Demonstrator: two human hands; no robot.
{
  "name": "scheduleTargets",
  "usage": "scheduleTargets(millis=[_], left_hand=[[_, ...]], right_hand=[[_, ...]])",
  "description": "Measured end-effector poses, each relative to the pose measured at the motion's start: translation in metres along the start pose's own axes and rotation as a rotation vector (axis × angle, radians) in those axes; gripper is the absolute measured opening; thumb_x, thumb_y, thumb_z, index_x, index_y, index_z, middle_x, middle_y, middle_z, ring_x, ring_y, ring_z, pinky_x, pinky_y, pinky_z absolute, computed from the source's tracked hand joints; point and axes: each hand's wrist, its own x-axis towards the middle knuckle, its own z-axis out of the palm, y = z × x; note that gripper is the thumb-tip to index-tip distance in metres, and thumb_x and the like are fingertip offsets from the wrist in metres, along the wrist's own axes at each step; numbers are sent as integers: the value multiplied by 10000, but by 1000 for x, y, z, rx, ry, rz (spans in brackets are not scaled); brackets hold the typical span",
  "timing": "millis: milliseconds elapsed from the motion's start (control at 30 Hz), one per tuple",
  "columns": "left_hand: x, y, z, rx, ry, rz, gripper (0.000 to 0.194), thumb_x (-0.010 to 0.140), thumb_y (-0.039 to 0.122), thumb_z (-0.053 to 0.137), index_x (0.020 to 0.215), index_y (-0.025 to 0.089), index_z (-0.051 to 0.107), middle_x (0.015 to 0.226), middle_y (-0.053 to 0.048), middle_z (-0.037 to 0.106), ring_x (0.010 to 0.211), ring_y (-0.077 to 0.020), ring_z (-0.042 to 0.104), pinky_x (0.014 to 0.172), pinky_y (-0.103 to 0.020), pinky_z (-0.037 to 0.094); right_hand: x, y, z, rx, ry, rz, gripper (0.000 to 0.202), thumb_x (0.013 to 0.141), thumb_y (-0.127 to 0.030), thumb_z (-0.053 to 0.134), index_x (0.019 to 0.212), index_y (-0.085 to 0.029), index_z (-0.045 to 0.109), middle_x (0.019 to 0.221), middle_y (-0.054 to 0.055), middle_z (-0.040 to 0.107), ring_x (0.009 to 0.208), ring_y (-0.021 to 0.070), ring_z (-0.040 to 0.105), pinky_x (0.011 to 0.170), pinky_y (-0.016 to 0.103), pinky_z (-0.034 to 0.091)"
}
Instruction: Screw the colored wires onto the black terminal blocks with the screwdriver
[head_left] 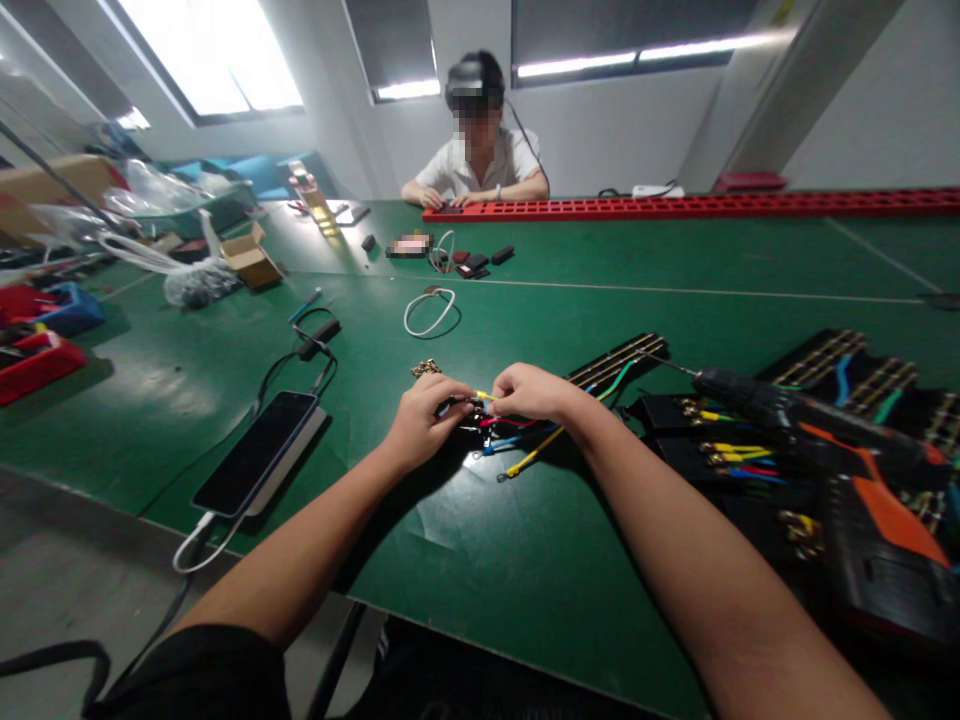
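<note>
My left hand (429,418) is closed in a pinch just above the green table, its fingertips around a small dark part I cannot make out. Facing it, my right hand (531,392) is closed, thumb and fingers pressed at a short yellow wire (484,395) that runs between both hands. Below the right hand, a blue wire (499,447) and another yellow wire (534,452) end in ring terminals, and a red wire (506,422) shows too. They run toward a black strip with brass rails (619,362). Small brass pieces (426,368) lie beyond my left fingers.
A cordless drill (825,430) lies at right over several wired black strips (817,365). To the left sit a phone (255,450) on a pale block, a cable, and a red bin (37,362). Across the table (360,320), a person sits behind a long red rail (675,207).
</note>
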Motion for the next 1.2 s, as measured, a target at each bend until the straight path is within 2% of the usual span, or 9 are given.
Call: scheduleTargets(millis=[233,600,833,1067,1200], left_hand=[[-1,0,0,3,-11,-17,158,956,314,615,1014,216,725,930,-62,726,909,-224,633,853,-378,476],[0,1,0,-18,-20,-10,179,955,309,616,1053,204,722,975,-70,742,915,-220,650,854,-367,485],[0,1,-1,-12,-25,-21,168,950,313,613,1026,207,720,922,-59,724,876,-211,638,828,-357,480],[0,2,0,-7,-18,-24,167,949,308,601,1015,208,716,897,-57,719,852,-209,633,804,-358,476],[1,2,-1,-2,-15,-19,164,951,306,592,1000,207,712,905,-60,725,858,-212,640,808,-361,481]], right_hand=[[1,1,1,-11,46,-1,170,790,-264,670,829,-98,673,709,4,622,599,54,472,559,187,307],[1,1,0,-38,81,-20,232,876,-277,617,933,-67,701,835,43,680,650,50,497,592,175,325],[1,-2,-1,-128,43,-19,262,894,-311,598,965,-88,717,862,45,703,658,57,514,594,179,317],[-6,-8,-3,-260,1,23,344,878,-428,591,854,-120,742,795,56,681,673,89,490,610,215,280],[-9,-14,-4,-291,-13,70,309,854,-409,581,832,-148,745,770,47,669,671,98,486,632,226,273]])
